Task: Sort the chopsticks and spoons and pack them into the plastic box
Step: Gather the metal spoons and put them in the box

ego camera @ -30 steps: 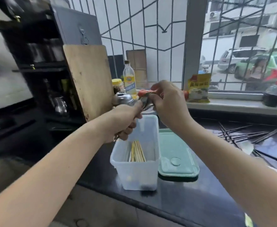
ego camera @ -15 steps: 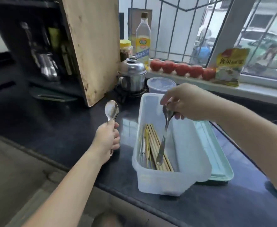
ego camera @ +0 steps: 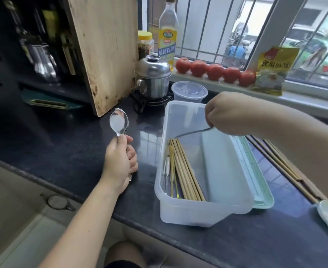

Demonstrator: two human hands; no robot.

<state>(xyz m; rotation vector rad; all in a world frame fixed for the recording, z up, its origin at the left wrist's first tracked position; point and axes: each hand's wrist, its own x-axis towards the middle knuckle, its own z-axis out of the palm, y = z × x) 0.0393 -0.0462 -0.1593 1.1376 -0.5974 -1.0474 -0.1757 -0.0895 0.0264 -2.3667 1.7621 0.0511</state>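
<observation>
Right hand (ego camera: 229, 113) pinches spoon (ego camera: 192, 132) over box (ego camera: 188, 213), handle crosswise to chopsticks (ego camera: 186, 171) | left hand (ego camera: 120, 161) grips spoons (ego camera: 118, 120) beside box | turn yours lengthwise.

Left hand (ego camera: 120, 163) grips spoons (ego camera: 119, 120); right hand (ego camera: 227, 113) holds spoon (ego camera: 194, 132) over plastic box (ego camera: 198, 213).

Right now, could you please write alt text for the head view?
A right hand lowers a metal spoon into a clear plastic box holding bamboo chopsticks, while the left hand grips a stack of spoons over the dark counter.
</observation>
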